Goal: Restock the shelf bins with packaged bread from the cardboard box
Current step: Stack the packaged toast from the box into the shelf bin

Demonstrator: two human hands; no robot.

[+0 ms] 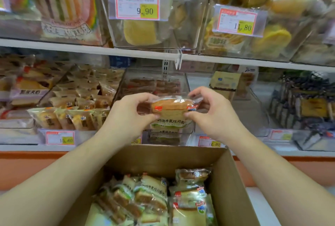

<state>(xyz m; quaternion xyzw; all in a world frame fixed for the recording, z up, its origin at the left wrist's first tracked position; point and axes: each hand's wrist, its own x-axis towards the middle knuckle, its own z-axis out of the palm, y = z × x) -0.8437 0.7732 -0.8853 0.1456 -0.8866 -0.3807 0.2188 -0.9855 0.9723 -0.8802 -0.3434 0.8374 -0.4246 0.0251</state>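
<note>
We hold one clear-wrapped loaf of sliced bread with a brown crust (172, 107) between both hands, just above the clear plastic shelf bin (186, 88) in the middle of the lower shelf. Our left hand (126, 115) pinches the packet's left end, our right hand (210, 111) its right end, fingers curled round the wrapper. The packet's long axis runs left to right, across the bin's mouth, and the bin lies straight ahead and just below it. Like packets already stand at the bin's front. Both hands sit equally near, so we judge a short push forward and down would seat it. The open brown cardboard box (233, 180) below holds many more packets.
</note>
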